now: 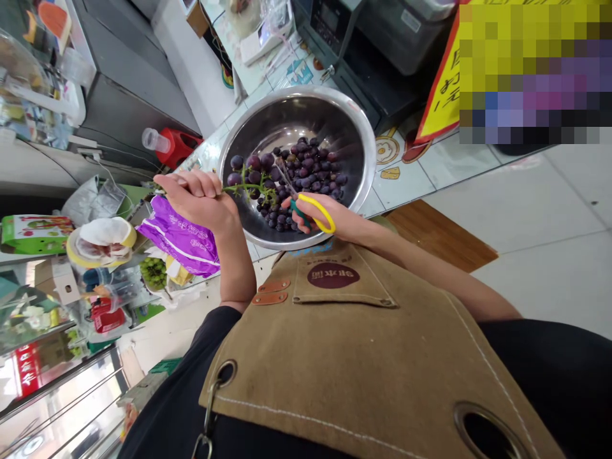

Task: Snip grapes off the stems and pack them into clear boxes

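My left hand (198, 197) is closed around the stem end of a grape bunch (251, 178), holding it over the left side of a large steel bowl (363, 153). Green stalks show on the bunch, bare in places, with several dark purple grapes still attached. In my right hand (315, 213) is a pair of scissors (326, 220) with yellow and green handles. Their blades point up and left, close beside the bunch. Loose dark grapes (313, 166) lie heaped in the bowl below.
A purple bag (179, 239) and green grapes (153, 273) lie left of the bowl. A red jug (179, 146) stands at the upper left. Beyond the bowl are a white scale (268, 35) and a dark appliance (335, 22). A yellow sign (442, 83) stands at the right.
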The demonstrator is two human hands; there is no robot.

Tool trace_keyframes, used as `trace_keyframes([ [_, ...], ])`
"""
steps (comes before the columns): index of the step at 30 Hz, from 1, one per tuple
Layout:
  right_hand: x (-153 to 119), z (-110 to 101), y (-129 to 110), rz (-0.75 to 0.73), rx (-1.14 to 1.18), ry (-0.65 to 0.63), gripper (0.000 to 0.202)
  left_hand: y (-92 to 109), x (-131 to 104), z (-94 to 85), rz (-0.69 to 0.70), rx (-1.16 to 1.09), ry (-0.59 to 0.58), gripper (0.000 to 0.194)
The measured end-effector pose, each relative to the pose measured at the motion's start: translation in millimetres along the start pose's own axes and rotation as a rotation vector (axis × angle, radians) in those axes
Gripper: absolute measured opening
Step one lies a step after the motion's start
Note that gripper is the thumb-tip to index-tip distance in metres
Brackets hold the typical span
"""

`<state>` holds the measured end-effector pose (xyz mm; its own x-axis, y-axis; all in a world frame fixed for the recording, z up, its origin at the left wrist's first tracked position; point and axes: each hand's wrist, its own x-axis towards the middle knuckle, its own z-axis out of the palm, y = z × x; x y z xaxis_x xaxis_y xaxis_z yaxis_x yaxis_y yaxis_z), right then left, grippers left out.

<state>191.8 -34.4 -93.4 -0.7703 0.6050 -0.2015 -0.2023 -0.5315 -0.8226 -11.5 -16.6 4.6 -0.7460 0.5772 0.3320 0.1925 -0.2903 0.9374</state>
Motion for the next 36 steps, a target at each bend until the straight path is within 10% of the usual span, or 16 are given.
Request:
trace_keyframes([
  [12, -11.9, -5.8, -10.4, -0.039, -0.188, -0.104, 0.037, -6.0, 27.5, -25.2, 0.205, -0.298, -0.110, 0.067],
  [28, -26.5, -35.9, -46.8, 0.009, -0.426, -0.282, 0.039, -9.3, 72.9, -40.3, 0.016, -0.625, -0.201, 0.054],
  [36, -26.1, -5.2, -48.4, -0.072, -0.546, -0.116, 0.044, -6.4, 52.7, -42.9, 0.119, -0.383, -0.510, 0.063],
])
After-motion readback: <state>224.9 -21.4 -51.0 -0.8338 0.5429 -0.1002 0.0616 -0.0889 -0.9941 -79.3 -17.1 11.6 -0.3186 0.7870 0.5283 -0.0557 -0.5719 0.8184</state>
